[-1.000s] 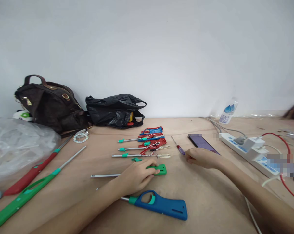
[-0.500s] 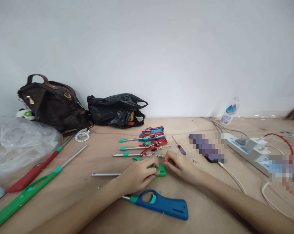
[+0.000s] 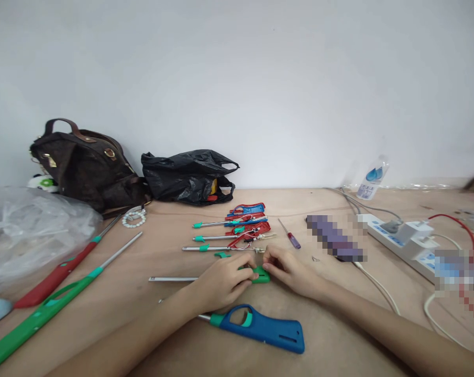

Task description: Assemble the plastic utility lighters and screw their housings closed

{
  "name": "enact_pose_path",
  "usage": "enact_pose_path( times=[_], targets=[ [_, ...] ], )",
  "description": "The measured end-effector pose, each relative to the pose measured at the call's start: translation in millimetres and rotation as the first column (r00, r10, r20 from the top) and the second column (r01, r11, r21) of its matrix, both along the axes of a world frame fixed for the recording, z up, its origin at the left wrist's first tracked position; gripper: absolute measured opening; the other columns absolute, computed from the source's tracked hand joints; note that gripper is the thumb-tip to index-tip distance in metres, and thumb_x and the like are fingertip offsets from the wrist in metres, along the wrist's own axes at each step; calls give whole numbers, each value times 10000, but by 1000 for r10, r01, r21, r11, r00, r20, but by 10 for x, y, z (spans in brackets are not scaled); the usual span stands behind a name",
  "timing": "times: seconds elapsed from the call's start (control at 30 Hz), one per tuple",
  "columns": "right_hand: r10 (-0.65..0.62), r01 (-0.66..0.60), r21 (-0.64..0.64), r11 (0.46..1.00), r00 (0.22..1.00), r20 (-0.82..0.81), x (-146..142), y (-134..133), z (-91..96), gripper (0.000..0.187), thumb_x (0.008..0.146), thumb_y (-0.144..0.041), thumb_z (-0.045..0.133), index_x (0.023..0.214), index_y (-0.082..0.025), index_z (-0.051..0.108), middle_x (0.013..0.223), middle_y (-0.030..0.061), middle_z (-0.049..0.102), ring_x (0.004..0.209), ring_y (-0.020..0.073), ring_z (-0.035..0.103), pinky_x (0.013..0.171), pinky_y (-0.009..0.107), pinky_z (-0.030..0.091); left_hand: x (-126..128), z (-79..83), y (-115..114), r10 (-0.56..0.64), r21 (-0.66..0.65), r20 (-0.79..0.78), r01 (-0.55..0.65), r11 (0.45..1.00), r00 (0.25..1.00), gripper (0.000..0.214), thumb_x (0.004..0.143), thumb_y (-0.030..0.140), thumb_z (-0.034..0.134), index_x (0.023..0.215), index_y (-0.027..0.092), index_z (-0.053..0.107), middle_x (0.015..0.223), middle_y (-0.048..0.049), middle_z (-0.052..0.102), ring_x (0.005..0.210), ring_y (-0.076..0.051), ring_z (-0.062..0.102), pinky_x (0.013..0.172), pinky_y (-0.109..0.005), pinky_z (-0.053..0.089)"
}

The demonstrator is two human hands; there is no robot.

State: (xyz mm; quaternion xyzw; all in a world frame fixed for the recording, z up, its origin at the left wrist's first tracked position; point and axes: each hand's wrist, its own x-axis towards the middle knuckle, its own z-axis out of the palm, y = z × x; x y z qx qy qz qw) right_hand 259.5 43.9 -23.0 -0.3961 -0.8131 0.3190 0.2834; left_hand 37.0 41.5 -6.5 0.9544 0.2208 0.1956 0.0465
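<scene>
My left hand [image 3: 223, 283] lies curled over the handle of a green lighter [image 3: 260, 276] whose thin metal tube [image 3: 173, 279] sticks out to the left on the wooden table [image 3: 339, 324]. My right hand [image 3: 290, 270] has its fingers pinched together at the right end of the same green handle. Just in front of both hands rests a blue lighter [image 3: 262, 330] with a teal trigger. Behind the hands lie several opened red and blue lighter bodies [image 3: 242, 225] with bare tubes and wires.
A small purple screwdriver [image 3: 289, 234] lies right of the opened lighters. A long green lighter [image 3: 56, 303] and a red one [image 3: 59, 272] lie at left beside a clear plastic bag [image 3: 28, 230]. A brown handbag [image 3: 83, 165], black bag [image 3: 187, 175], power strip [image 3: 397, 235] and bottle [image 3: 372, 178] stand behind.
My right hand has come left from beside the phone and screwdriver to the green lighter's handle and pinched its end. My left hand has stayed on the handle.
</scene>
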Motion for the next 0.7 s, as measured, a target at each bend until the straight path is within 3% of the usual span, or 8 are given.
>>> enact_pose_path(
  times=[0.7],
  targets=[
    [0, -3, -85, 996, 999, -38, 28, 52, -36, 85, 854, -209, 535, 777, -177, 519, 672, -30, 501, 603, 119, 439, 543, 235, 321, -1, -3, 9, -14, -30, 14, 14, 999, 1000, 153, 921, 123, 436, 907, 160, 584, 991, -63, 566, 857, -182, 548, 714, -268, 409]
  ],
)
